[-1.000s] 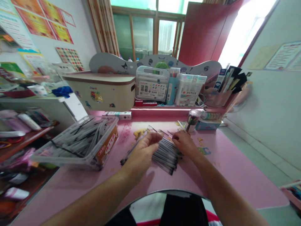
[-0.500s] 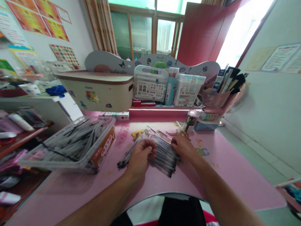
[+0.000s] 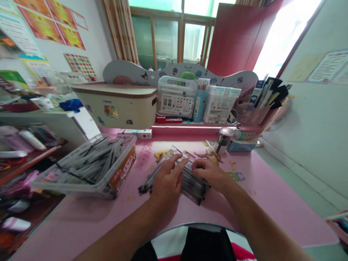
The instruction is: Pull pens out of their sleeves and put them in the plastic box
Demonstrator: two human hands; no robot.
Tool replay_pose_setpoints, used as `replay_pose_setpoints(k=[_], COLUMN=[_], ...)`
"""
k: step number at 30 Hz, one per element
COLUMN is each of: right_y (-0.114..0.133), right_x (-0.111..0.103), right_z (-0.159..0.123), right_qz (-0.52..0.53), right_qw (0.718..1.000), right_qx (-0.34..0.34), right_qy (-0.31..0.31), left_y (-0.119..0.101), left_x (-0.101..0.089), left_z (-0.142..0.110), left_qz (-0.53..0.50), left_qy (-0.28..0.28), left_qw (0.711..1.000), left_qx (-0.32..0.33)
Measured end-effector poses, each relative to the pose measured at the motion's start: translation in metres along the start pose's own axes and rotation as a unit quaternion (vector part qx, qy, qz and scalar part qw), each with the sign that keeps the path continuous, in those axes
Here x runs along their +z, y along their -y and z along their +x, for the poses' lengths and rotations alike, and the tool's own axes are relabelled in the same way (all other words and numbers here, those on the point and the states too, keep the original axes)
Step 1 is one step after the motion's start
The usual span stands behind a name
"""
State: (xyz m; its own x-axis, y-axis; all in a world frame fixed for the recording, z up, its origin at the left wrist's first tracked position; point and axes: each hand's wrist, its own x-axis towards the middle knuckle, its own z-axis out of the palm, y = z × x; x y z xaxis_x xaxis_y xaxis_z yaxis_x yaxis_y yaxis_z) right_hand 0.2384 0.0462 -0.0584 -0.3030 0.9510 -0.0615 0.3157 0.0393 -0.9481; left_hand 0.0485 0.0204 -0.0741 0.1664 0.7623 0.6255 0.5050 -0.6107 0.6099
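Since the earlier frame, the left hand (image 3: 167, 177) has flattened out, and its fingers (image 3: 174, 164) now lie spread across a bundle of clear-barrelled pens (image 3: 194, 183). That grip is open, pressing down rather than closing around the pens. The right hand (image 3: 209, 172) has moved in just beside the left, and its grip is curled closed on the bundle's upper side.

The bundle lies slantwise on the pink counter (image 3: 272, 206), low and centre in the frame, with some pens fanning out under the left palm. To its left, a clear plastic box (image 3: 122, 174) with an orange label holds many similar pens, lying loose and tilted at the counter's left edge.

Ahead of the right hand stand a jar of pens (image 3: 223, 140) and a small blue box (image 3: 240, 145). Further back, at the upper middle of the frame, a clear marker case (image 3: 176, 97) and a second case (image 3: 221, 105) stand on a raised shelf (image 3: 190, 130), beside a cream storage box (image 3: 114, 107).
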Motion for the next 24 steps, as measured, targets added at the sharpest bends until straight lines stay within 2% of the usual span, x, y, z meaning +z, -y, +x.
replay_pose_setpoints(k=[2,4,5,7,9,12,14,16,19,21,24], right_y=[0.000,0.000,0.000,0.001,0.003,0.006,0.008,0.009,0.010,0.010,0.010], right_x=[0.005,0.007,0.007,0.007,0.010,0.017,0.022,0.026,0.027,0.026,0.027], right_z=[-0.005,-0.007,-0.008,-0.007,-0.007,-0.008,-0.010,-0.012,-0.012,-0.012,-0.011], right_qz=[0.109,0.183,0.197,0.185,0.120,-0.019,-0.075,-0.111,-0.164,-0.195,-0.227], right_qw=[0.991,0.976,0.973,0.979,0.986,0.978,0.975,0.975,0.970,0.962,0.956], right_qx=[0.019,0.014,-0.003,-0.054,-0.116,-0.189,-0.201,-0.189,-0.178,-0.188,-0.184], right_qy=[0.078,0.119,0.117,0.067,-0.013,-0.083,-0.058,-0.030,-0.027,-0.025,-0.013], left_y=[0.000,-0.001,-0.002,-0.005,-0.009,-0.012,-0.013,-0.012,-0.010,-0.009,-0.009], left_x=[-0.004,-0.007,-0.009,-0.011,-0.012,-0.007,-0.003,0.000,0.000,-0.002,-0.005], left_z=[0.002,0.004,0.006,0.008,0.010,0.009,0.008,0.008,0.009,0.011,0.012], left_qz=[0.039,0.011,-0.022,-0.118,-0.231,-0.387,-0.450,-0.482,-0.480,-0.459,-0.415], left_qy=[0.011,0.010,0.005,-0.009,-0.022,-0.017,-0.009,-0.011,-0.044,-0.060,-0.046], left_qw=[0.998,0.999,1.000,0.990,0.959,0.882,0.834,0.806,0.797,0.807,0.831], left_qx=[0.042,0.028,0.001,-0.077,-0.162,-0.270,-0.318,-0.343,-0.362,-0.366,-0.368])
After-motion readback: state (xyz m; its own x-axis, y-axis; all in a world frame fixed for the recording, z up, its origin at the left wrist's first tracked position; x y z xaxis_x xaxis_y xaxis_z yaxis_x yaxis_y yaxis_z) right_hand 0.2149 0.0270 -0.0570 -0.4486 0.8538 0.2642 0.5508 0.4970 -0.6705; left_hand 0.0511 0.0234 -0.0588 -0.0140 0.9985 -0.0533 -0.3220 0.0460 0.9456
